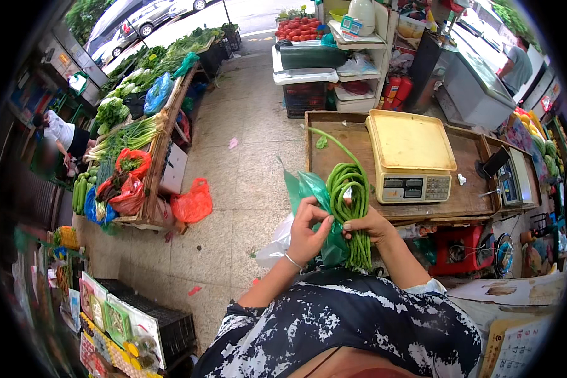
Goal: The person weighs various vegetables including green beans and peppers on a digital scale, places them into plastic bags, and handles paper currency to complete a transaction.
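My right hand (369,226) grips a looped bundle of green yardlong beans (348,189) near its lower, hanging ends. One long bean arches up from the bundle over the wooden tray table. Beside the beans, my left hand (312,227) pinches a thin green plastic bag (333,236) between thumb and fingers. The bag lies against the bundle's left side and hangs down in front of my body. A whitish translucent plastic bag (276,243) shows below and left of my left hand.
A cream digital scale (413,141) stands on the wooden tray table (338,125). Leafy greens and bagged vegetables fill a wooden stall (158,160) at left. A red plastic bag (193,201) lies beside it. A person (61,134) bends at far left; another person (517,66) stands at upper right.
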Tool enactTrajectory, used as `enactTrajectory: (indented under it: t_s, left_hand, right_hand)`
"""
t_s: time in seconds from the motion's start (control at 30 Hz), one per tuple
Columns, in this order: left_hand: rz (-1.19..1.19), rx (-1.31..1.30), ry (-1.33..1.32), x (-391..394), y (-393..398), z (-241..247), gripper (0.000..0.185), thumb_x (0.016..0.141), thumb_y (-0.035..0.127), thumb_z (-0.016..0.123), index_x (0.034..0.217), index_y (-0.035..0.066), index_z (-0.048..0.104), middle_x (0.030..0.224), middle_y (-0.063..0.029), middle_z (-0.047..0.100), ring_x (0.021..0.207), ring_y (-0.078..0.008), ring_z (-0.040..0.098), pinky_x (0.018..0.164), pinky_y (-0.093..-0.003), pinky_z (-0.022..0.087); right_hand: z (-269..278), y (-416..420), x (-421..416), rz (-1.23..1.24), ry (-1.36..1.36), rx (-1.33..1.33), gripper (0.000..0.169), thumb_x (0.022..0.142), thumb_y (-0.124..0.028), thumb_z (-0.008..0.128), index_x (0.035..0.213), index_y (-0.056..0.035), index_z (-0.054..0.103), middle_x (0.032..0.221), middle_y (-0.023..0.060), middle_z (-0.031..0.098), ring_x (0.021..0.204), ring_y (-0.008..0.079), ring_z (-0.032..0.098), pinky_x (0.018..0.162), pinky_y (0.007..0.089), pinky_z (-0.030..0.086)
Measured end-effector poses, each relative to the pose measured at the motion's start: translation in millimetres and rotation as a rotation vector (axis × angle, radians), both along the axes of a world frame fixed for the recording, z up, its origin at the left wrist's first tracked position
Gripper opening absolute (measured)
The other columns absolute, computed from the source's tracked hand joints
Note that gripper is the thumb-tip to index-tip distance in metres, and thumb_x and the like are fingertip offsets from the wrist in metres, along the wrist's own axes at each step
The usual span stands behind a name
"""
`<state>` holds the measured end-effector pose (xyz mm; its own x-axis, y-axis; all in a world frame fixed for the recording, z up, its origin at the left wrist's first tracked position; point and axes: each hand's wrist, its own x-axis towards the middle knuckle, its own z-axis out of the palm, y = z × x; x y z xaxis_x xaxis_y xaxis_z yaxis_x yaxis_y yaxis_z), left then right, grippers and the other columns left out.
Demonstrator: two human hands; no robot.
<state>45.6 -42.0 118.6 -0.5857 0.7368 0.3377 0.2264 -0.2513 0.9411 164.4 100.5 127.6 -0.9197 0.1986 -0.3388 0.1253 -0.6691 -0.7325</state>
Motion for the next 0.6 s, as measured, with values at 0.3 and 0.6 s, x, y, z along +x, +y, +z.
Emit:
enactTrajectory:
  t_s: [0.3,0.6]
  left_hand:
    - [0.096,-0.078,0.533,-35.7,9.6,37.9,0.060,0.062,0.018,0.077,0.112,0.007,0.047,0.121,-0.0158,0.045,0.115,-0.0270,0.042,0.098,-0.0398,0.032]
    - [-0.457,-0.196,0.012,-64.2,-3.8,31.1,0.017,0.071,0.005,0.070,0.084,0.003,0.059,0.081,-0.0037,0.060,0.078,-0.0131,0.058,0.068,-0.0261,0.047]
  right_hand:
    - [12.7,22.3,35.1,-0.061,-0.010,0.207,0.067,0.056,0.006,0.072,0.115,-0.0034,0.044,0.094,0.0054,0.056,0.076,0.0153,0.058,0.056,0.0271,0.048]
    - [26.1,33.5,45.9,-0.088,-0.004,0.383,0.070,0.053,0.003,0.076,0.117,-0.0032,0.048,0.106,0.0036,0.055,0.101,0.0155,0.052,0.089,0.0307,0.041]
